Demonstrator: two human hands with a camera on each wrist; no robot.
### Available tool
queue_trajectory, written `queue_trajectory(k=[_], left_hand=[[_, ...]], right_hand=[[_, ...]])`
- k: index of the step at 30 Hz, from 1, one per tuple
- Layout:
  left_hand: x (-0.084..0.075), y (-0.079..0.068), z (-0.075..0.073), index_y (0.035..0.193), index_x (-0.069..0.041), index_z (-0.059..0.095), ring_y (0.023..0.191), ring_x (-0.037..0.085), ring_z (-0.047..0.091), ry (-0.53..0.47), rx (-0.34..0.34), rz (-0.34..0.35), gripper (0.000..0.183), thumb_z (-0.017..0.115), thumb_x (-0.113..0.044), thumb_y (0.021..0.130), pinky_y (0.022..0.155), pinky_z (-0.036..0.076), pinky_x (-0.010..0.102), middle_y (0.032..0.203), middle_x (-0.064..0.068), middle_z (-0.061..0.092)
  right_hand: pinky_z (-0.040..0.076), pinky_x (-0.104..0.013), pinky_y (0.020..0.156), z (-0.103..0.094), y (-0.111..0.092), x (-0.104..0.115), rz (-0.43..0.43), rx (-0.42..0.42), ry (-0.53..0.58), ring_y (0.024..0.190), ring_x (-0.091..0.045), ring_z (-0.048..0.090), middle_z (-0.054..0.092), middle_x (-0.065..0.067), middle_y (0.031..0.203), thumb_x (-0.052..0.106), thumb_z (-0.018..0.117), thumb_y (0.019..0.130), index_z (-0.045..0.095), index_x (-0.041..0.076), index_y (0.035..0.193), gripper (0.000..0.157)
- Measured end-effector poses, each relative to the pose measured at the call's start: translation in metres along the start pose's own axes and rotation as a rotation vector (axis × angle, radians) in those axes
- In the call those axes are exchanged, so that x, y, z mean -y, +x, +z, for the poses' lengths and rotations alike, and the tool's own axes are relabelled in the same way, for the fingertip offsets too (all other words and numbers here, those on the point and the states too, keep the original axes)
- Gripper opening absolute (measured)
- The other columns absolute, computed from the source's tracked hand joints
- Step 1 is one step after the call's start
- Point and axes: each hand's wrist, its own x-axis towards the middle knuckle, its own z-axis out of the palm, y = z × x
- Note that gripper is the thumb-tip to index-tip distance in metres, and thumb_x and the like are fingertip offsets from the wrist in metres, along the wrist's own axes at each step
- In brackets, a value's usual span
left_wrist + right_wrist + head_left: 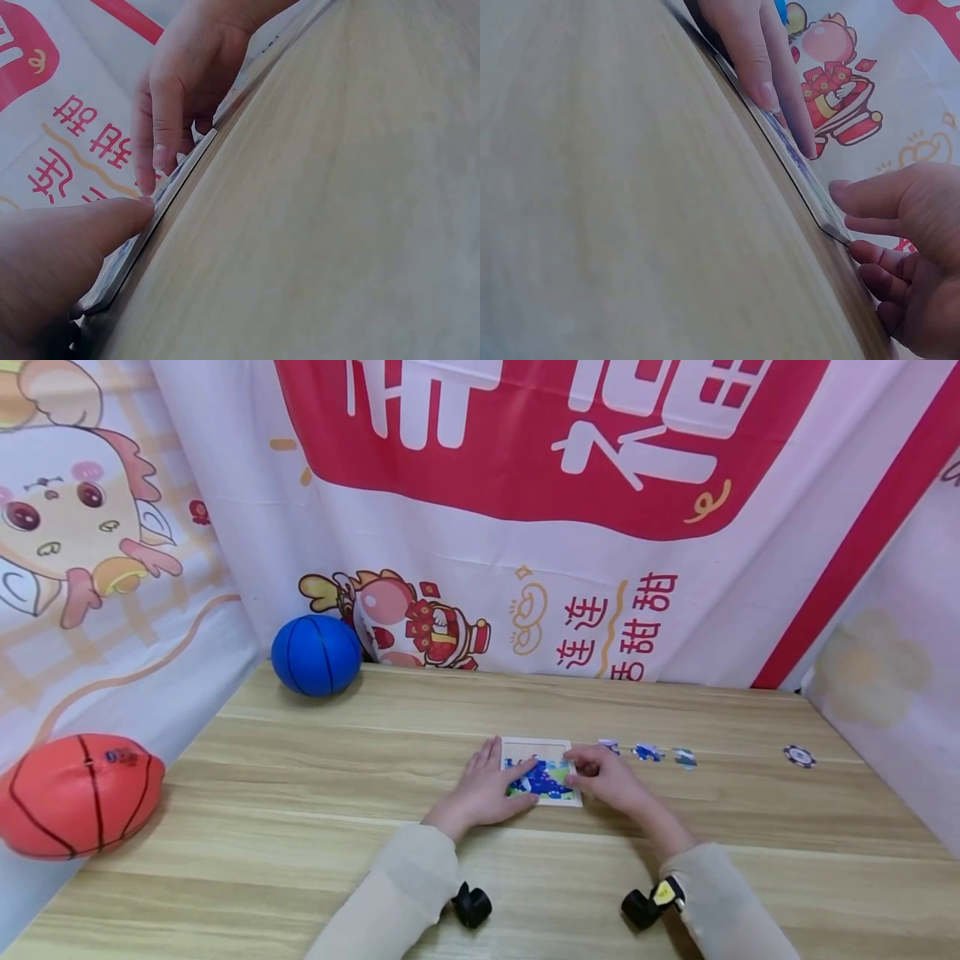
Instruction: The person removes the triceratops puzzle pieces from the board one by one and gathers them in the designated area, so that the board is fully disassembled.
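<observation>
A small jigsaw puzzle (543,781) with a blue and green picture lies in a pale frame (536,742) on the table; bare backing shows along its far side. My left hand (483,789) rests at its left side, fingers extended, with the thumb and a finger reaching over the picture. At the right edge my right hand (607,779) has its thumb and index finger bent toward each other, the other fingers curled. Between those fingers in the left wrist view, a pale jagged puzzle piece (181,158) shows, mostly hidden.
Loose puzzle pieces (647,752) lie right of the frame, one partly behind my right hand. Farther right is a round poker chip (798,756). A blue ball (317,655) sits at the back left, a red ball (82,796) at the left edge. Printed cloth (465,543) hangs behind the table.
</observation>
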Motion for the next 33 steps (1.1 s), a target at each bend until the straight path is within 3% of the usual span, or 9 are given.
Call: queue_trajectory(k=[14, 23, 33], left_hand=[[0.002, 0.001, 0.003, 0.133, -0.031, 0.033, 0.127, 0.03, -0.007, 0.02, -0.007, 0.004, 0.056, 0.042, -0.055, 0.083, 0.1, 0.001, 0.044, 0.14, 0.022, -0.003], [0.002, -0.001, 0.003, 0.133, -0.032, 0.032, 0.127, 0.03, -0.006, 0.026, -0.011, -0.007, 0.056, 0.041, -0.055, 0.082, 0.1, 0.0, 0.044, 0.141, 0.02, -0.002], [0.001, -0.002, 0.004, 0.132, -0.032, 0.033, 0.127, 0.029, -0.005, 0.018, -0.025, -0.009, 0.056, 0.042, -0.055, 0.082, 0.1, 0.001, 0.045, 0.141, 0.021, 0.0]], right_hand=[[0.041, -0.037, 0.073, 0.006, -0.001, 0.002, 0.023, -0.02, -0.149, 0.083, -0.021, 0.048, 0.049, -0.006, 0.093, 0.014, 0.068, 0.074, 0.061, 0.007, 0.105, 0.032], [0.039, -0.034, 0.069, 0.009, 0.001, 0.006, 0.056, -0.008, -0.158, 0.079, -0.02, 0.044, 0.046, -0.005, 0.089, 0.011, 0.066, 0.076, 0.059, 0.007, 0.1, 0.025], [0.038, -0.031, 0.066, 0.014, 0.003, 0.007, 0.097, -0.06, -0.123, 0.077, -0.02, 0.043, 0.043, -0.006, 0.086, 0.008, 0.065, 0.076, 0.055, 0.004, 0.098, 0.024]])
